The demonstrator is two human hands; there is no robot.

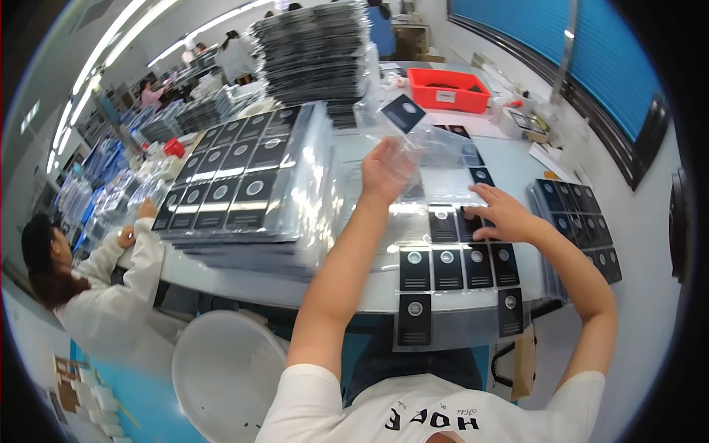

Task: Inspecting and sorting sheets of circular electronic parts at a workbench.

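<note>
Person (436,406) in white T-shirt w/ dark lettering is at a smooth, pale table (521,166). In front lies a transparent plastic pocket sheet (461,325), its near edge hanging past the table edge, toward the lap. Flat, rectangular black cards (447,277), each w/ a round silvery mark, sit in it: four in one row, plus one at each end of the nearest row. R hand (506,214) is open, fingers spread, fingertips over the cards of the next row up. L hand (389,171) is raised, fingers bent at a loose, clear film (436,142); it is blurred there, so I cannot tell if it grips. Just above these fingers is one tilted black card (402,116).

Beside the L forearm is a thick stack of card-filled sheets (221,173); a smaller stack (576,221) is near the R forearm. At the back: a very tall stack (310,63) and a red rectangular plastic tray (425,100). On the left side, a co-worker (111,295) wears white long sleeves.
</note>
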